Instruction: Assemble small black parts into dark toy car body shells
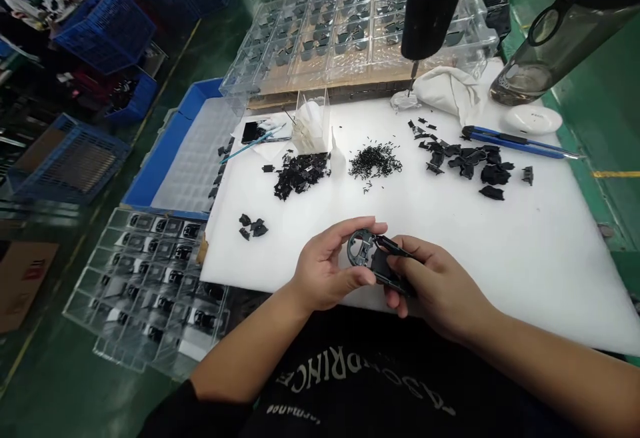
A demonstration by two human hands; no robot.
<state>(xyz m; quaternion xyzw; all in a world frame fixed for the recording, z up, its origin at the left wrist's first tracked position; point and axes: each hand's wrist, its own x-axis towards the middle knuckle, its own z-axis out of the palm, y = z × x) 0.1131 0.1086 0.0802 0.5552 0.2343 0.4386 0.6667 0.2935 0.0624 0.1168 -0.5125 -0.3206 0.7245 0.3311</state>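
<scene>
At upper right we see a thick black cylinder [434, 8] hiding some of the clear plastic tray [303, 73]. Tiny rods [373, 163] at centre and jagged black pieces [467, 161] at right lie on the smooth white board [530, 258]. At lower centre, our left hand [324, 268] pinches the round end of the dark part [381, 263]; our right hand [440, 285] clasps its flat body.
</scene>
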